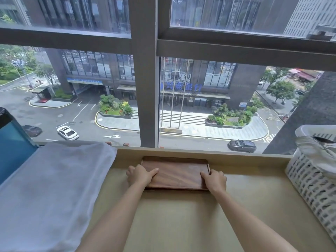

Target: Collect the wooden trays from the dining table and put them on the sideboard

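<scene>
A dark wooden tray (177,172) lies flat on the pale wooden sideboard (181,215), close to the raised ledge under the window. My left hand (141,175) grips its near left corner, thumb on the tray's top. My right hand (214,180) holds the near right corner in the same way. Whether a second tray lies under it, I cannot tell.
A folded white cloth (52,188) covers the sideboard's left part, with a blue box (12,148) behind it. A white slotted basket (312,180) holding white fabric stands at the right. A large window with a thick grey frame (147,79) rises straight ahead.
</scene>
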The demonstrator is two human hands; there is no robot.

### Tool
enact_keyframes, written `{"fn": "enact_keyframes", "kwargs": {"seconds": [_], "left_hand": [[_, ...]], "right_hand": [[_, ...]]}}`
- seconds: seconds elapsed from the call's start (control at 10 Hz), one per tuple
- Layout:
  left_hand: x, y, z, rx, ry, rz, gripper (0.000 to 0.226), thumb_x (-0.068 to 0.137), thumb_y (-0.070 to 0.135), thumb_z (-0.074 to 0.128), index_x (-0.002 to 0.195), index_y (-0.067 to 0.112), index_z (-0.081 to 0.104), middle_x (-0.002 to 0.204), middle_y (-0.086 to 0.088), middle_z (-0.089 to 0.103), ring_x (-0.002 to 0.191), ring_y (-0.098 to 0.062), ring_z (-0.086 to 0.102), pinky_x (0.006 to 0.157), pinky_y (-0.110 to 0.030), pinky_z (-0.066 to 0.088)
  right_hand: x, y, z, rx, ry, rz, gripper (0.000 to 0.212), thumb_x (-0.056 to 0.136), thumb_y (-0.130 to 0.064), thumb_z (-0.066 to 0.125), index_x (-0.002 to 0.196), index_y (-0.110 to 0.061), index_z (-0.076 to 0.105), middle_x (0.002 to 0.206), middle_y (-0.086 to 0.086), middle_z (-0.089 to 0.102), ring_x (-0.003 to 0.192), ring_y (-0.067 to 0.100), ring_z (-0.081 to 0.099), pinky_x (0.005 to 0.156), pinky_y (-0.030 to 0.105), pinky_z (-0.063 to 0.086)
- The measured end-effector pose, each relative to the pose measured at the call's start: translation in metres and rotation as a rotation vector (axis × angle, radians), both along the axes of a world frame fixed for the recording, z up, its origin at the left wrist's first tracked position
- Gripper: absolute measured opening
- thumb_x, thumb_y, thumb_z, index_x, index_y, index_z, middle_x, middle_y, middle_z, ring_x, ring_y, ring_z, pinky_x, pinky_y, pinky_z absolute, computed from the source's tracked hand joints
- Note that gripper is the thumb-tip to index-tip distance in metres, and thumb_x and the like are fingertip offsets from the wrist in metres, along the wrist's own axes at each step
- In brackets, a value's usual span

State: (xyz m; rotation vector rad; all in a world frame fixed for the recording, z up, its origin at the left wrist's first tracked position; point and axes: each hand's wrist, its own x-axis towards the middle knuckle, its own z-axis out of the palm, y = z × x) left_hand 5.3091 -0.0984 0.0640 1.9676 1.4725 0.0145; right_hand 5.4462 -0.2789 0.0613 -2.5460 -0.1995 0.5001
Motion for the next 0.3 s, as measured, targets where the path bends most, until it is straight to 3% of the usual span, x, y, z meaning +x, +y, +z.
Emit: {"fn": "enact_keyframes", "kwargs": {"seconds": [0.1,0.2,0.3], "left_hand": [[-0.004,0.002,0.004,0.033,0.058,-0.076,0.073,0.082,0.059,0.051,0.134,0.008,0.043,0.144,-0.015,0.034,0.133,-0.031,0.031,0.107,-0.039,0.033],[-0.01,-0.001,0.014,0.086,0.053,-0.148,0.076,0.09,0.055,0.038,0.148,0.012,0.017,0.152,-0.016,0.025,0.139,-0.031,0.024,0.111,-0.042,0.028],[-0.018,0.003,0.031,0.158,-0.005,-0.151,0.073,0.094,0.05,0.032,0.15,0.011,0.005,0.158,-0.014,0.013,0.144,-0.031,0.014,0.115,-0.045,0.022]], "right_hand": [[-0.003,-0.001,0.003,-0.058,-0.007,0.042,0.05,0.092,-0.04,0.043,0.126,-0.005,0.05,0.135,0.021,0.041,0.129,0.036,0.033,0.105,0.042,0.034],[-0.007,-0.003,0.01,-0.08,-0.039,0.079,0.051,0.095,-0.039,0.036,0.13,-0.003,0.042,0.138,0.022,0.036,0.13,0.037,0.031,0.105,0.042,0.032],[-0.008,-0.002,0.019,-0.047,-0.113,0.108,0.051,0.096,-0.037,0.034,0.131,0.0,0.036,0.138,0.023,0.036,0.13,0.037,0.031,0.106,0.042,0.031]]}}
